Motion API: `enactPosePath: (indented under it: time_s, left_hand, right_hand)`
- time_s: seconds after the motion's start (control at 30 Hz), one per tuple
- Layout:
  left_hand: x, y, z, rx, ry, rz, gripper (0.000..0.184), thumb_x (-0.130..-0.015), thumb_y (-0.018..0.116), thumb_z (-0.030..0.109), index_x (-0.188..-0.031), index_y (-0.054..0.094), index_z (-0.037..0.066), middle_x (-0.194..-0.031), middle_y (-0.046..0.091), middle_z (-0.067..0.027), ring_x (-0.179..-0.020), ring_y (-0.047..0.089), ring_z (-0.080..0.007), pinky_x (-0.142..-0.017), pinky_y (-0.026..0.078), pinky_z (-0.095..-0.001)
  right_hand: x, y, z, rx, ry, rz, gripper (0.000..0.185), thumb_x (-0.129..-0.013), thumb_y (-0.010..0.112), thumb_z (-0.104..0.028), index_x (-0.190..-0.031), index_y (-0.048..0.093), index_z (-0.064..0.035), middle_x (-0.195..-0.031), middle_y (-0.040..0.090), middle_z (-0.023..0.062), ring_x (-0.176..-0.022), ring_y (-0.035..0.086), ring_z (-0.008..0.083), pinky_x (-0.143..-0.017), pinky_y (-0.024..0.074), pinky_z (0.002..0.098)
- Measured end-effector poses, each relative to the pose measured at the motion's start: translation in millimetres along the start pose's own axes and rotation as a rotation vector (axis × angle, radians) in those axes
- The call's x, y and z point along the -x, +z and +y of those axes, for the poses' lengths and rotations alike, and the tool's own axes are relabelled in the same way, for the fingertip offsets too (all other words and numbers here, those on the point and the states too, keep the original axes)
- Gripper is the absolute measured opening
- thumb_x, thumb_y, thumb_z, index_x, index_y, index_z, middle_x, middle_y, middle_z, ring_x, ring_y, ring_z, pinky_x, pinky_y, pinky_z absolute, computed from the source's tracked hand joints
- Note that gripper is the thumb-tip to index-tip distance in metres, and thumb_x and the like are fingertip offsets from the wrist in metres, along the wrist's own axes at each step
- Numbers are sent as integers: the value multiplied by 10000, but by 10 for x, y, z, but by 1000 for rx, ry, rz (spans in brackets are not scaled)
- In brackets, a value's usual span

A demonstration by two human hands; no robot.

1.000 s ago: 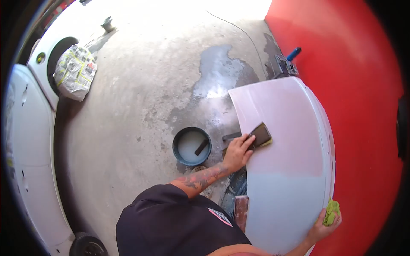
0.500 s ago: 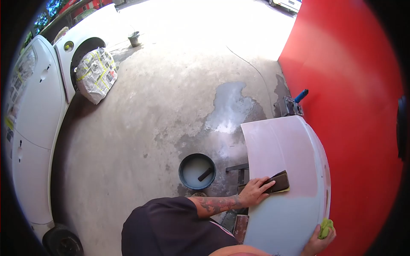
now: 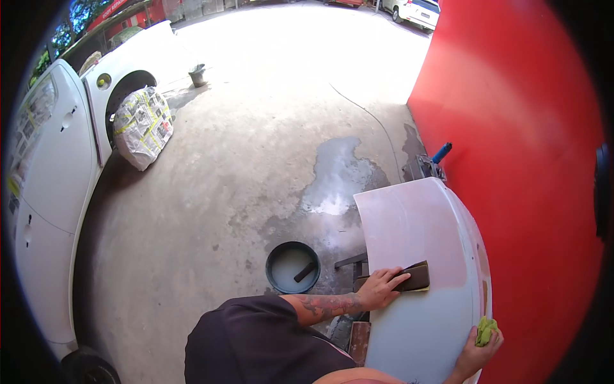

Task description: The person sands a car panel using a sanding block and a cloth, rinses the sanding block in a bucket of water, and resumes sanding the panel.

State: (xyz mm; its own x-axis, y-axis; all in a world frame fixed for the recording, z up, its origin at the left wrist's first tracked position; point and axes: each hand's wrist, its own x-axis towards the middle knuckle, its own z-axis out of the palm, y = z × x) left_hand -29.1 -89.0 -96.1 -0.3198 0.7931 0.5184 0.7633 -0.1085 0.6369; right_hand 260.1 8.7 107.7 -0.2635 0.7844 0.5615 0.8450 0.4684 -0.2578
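A car body panel [image 3: 416, 339], pale pinkish at its far part and light blue-grey nearer me, lies along the right side. My left hand [image 3: 382, 288] is closed on a brown sanding block [image 3: 416, 276], which rests flat on the panel near the edge of the pinkish area. Sheet edges show under the block. At the panel's right edge my right hand [image 3: 480, 351] grips a crumpled yellow-green cloth [image 3: 486, 331]. Left of the panel, a dark round tub [image 3: 268, 272] of cloudy water stands on the floor with a dark block [image 3: 305, 272] in it.
A red wall [image 3: 511, 160] runs close along the panel's right side. Dark stand parts [image 3: 350, 260] show under the panel. A white car [image 3: 54, 173] with a paper-covered wheel [image 3: 144, 128] stands at left. Water [image 3: 339, 176] wets the floor; a thin hose [image 3: 364, 110] crosses it.
The view has tipped up slightly, showing more of the white vehicle at the back. The sanding block has turned a little on the panel. Both hands keep their holds.
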Motion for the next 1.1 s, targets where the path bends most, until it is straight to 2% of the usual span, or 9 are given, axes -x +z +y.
enactPosePath:
  time_s: [0.2, 0.33, 0.4, 0.47, 0.57, 0.67, 0.73, 0.9, 1.1]
  left_hand:
    - [-1382, -66, -170, -25, -143, 104, 639, -923, 669, 191, -1512, 434, 113, -1454, 504, -182, -1258, 517, -378, -1064, 438, -484]
    - [-671, -62, 38, -17, -87, 85, 710, -897, 699, 162, -1549, 417, 164, -1475, 471, -182, -1278, 499, -389, -1104, 413, -495]
    - [69, 51, 34, -22, 47, 66, 748, -847, 740, 117, -1540, 467, 182, -1505, 446, -171, -1276, 497, -374, -1117, 406, -512]
    - [166, -17, 64, -9, 46, 8, 740, -837, 730, 131, -1530, 477, 173, -1486, 457, -178, -1267, 502, -375, -1096, 404, -500]
    - [-643, -115, 130, -39, 81, 69, 689, -849, 708, 124, -1502, 491, 138, -1411, 505, -186, -1151, 534, -373, -966, 447, -497]
    - [-1285, -56, 61, -67, 105, 122, 645, -888, 687, 138, -1504, 496, 154, -1372, 530, -179, -1140, 538, -372, -980, 443, -493]
    - [-1104, -68, 55, -34, 97, 78, 667, -875, 691, 101, -1510, 501, 166, -1417, 504, -180, -1186, 525, -382, -1027, 426, -498]
    - [310, -50, -80, -15, 152, -46, 714, -838, 693, 51, -1516, 509, 181, -1491, 458, -182, -1239, 496, -386, -1058, 390, -542]
    - [-1096, -69, 266, -10, 160, 22, 713, -838, 711, 81, -1515, 506, 170, -1465, 474, -179, -1187, 510, -383, -1034, 404, -505]
  right_hand:
    - [7, 1, -5, 23, 46, 3, 357, -911, 739, -152, -1194, 578, -3, -1267, 547, 160, -1157, 584, 370, -967, 510, 470]
    - [4, -11, -115, 3, 60, 44, 331, -872, 778, -112, -1098, 576, 19, -1259, 559, 168, -1150, 585, 381, -958, 521, 476]
    - [-9, -56, -142, 7, 69, -4, 363, -863, 791, -152, -1112, 584, 12, -1271, 566, 151, -1155, 595, 378, -954, 524, 475]
    - [-13, -47, -183, -9, 82, 19, 372, -848, 807, -182, -1103, 602, -5, -1259, 574, 138, -1140, 603, 374, -943, 529, 469]
    - [-40, -52, -228, 23, 113, 38, 386, -812, 845, -245, -1060, 631, -40, -1232, 590, 114, -1128, 614, 352, -919, 539, 454]
    - [-30, -67, -218, 71, 116, 44, 401, -802, 855, -263, -1065, 641, -49, -1220, 591, 107, -1125, 619, 332, -913, 545, 451]
    - [-15, -59, -247, 66, 137, 38, 408, -800, 859, -275, -1071, 647, -56, -1218, 590, 104, -1124, 619, 324, -909, 547, 448]
    - [-45, -62, -219, 55, 116, 49, 417, -790, 872, -293, -1064, 656, -64, -1217, 591, 93, -1116, 617, 314, -888, 552, 439]
    - [-22, -69, -242, 45, 143, 44, 401, -786, 876, -289, -1043, 660, -69, -1210, 594, 86, -1100, 621, 314, -881, 549, 435]
